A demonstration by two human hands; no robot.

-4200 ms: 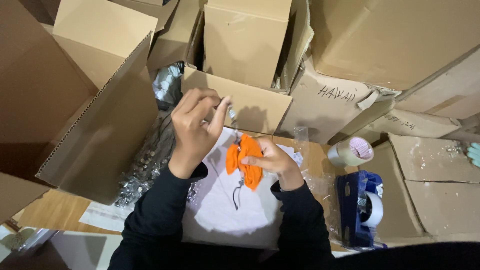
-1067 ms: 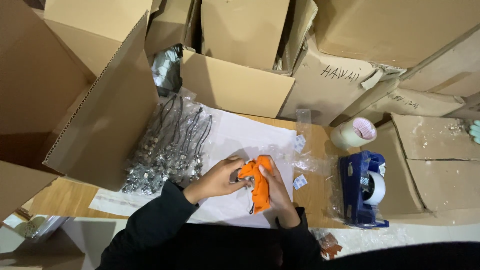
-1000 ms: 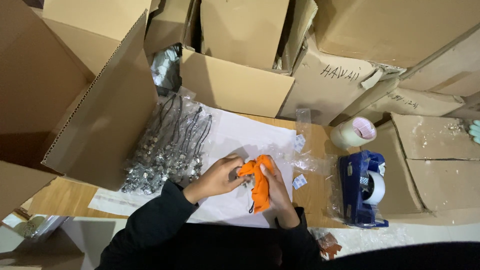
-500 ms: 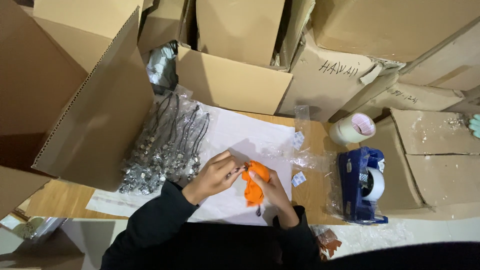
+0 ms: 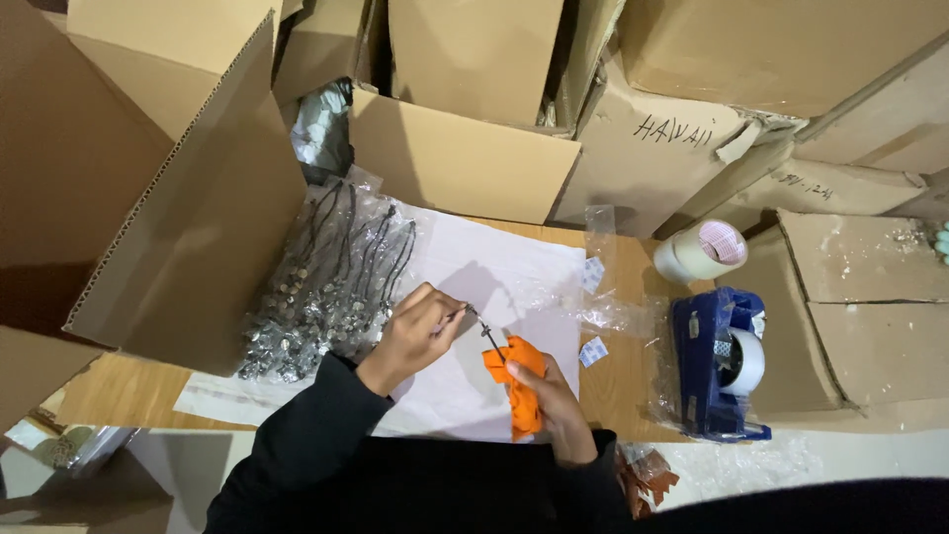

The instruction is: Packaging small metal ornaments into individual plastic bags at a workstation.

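Left hand: my left hand (image 5: pixel 415 331) pinches a thin dark cord (image 5: pixel 484 331), pulled taut, I'd judge to keep it clear of the cloth.
Right hand: my right hand (image 5: pixel 554 405) grips the orange cloth (image 5: pixel 519 391) bunched around the cord's far end, over the white sheet (image 5: pixel 494 277).
Bagged cords: clear bag of dark cords (image 5: pixel 326 282) lies on the sheet's left edge, within reach.
Tape: blue tape dispenser (image 5: pixel 722 361) right of the sheet, pale tape roll (image 5: pixel 702 252) behind it.
Labels: small white tags (image 5: pixel 593 351) at the sheet's right edge.
Boxes: brown cardboard boxes (image 5: pixel 465 158) ring the sheet's far side.
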